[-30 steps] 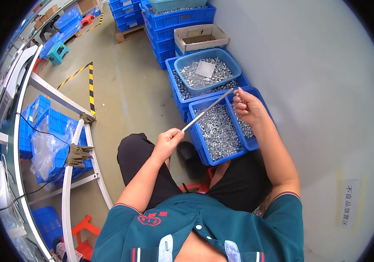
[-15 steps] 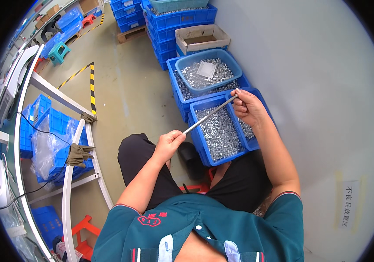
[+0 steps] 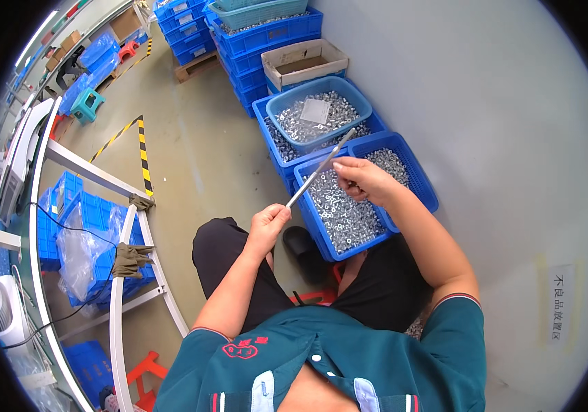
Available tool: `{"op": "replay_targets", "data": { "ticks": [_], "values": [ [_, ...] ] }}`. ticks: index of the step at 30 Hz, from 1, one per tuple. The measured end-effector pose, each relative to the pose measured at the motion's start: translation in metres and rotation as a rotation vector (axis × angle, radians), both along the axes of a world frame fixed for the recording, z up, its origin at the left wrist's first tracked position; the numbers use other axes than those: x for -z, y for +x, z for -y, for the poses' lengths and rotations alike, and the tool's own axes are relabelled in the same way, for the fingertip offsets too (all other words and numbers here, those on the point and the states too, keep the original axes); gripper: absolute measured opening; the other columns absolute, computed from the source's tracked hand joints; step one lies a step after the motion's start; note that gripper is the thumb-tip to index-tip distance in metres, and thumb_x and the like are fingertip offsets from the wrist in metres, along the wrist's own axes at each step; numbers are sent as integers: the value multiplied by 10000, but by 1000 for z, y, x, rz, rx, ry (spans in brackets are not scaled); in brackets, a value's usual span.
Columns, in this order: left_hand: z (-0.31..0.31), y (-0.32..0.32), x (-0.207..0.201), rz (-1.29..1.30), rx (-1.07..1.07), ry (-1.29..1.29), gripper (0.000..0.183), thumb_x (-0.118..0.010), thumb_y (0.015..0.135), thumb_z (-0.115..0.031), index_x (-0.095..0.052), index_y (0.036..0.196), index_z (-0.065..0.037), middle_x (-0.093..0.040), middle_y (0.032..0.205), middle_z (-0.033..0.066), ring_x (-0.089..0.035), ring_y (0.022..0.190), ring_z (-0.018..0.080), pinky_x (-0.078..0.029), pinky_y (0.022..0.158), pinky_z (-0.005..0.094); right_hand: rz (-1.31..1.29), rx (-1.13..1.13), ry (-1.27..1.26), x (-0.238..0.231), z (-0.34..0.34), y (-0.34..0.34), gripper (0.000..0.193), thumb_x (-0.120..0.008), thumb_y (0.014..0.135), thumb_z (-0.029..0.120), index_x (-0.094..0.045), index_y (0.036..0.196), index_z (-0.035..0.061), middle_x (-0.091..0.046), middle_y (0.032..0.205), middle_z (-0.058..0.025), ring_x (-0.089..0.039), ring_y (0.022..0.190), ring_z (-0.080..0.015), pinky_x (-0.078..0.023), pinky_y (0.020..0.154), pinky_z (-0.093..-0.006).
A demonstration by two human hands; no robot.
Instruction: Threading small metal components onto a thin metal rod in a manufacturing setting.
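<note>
The left hand [image 3: 268, 225] is closed round the lower end of a slim metal rod [image 3: 320, 169], which slants up and away to the right, its far end free above the edge of the blue crates; the right hand [image 3: 364, 180] is narrow, fingers curled and thumb drawn in to the forefinger, its fingertips just beside the rod's middle; whether it touches the rod or pinches a small piece, I cannot tell.

Below the rod and the right hand stands a blue bin [image 3: 360, 250] filled with small silvery metal parts [image 3: 343, 216]; against its right side is a second blue bin [image 3: 421, 184], holding similar pieces; just beyond, a light-blue basket [image 3: 301, 145] of metal parts, with a white card [image 3: 315, 111] on top, sits in a larger blue crate [image 3: 283, 170]; behind that is an open cardboard box [image 3: 314, 72], near a stack of blue crates [image 3: 239, 69]; a dark slipper [image 3: 302, 248] shows left of the nearest bin; further left, blue crates with clear plastic [image 3: 81, 247] stand inside a white frame [image 3: 95, 168].
</note>
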State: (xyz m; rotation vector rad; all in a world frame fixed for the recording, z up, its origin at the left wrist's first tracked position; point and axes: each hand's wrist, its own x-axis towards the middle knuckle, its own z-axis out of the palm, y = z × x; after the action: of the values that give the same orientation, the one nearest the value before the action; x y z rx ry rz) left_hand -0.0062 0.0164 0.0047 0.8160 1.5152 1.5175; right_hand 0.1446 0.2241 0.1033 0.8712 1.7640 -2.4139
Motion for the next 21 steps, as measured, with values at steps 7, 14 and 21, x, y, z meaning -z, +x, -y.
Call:
{"op": "replay_targets", "data": {
  "ticks": [7,14,21],
  "values": [
    [1,2,3,-47,-26,17,198,-570,889,-213,-603,796,-42,-431,611,-87,-338,531,4,-256,474,181,-106,459,-230,5,-27,8,286,-506,818,-44,-483,1103,-33,-571,874,-95,-542,686,-121,-466,540,-232],
    [5,-1,5,-72,26,-5,189,-576,879,-193,-609,832,-13,-498,675,-56,-416,617,25,-335,553,190,-267,498,-288,5,-41,11,134,-575,870,125,-556,942,14,-582,829,-65,-477,578,-59,-374,424,-145],
    [7,-1,9,-84,44,0,186,-578,874,-187,-607,844,-6,-512,693,-50,-438,656,35,-362,585,201,-276,497,-292,9,-39,8,195,-618,855,215,-567,905,34,-516,724,-5,-443,569,-57,-341,423,-161]
  ]
}}
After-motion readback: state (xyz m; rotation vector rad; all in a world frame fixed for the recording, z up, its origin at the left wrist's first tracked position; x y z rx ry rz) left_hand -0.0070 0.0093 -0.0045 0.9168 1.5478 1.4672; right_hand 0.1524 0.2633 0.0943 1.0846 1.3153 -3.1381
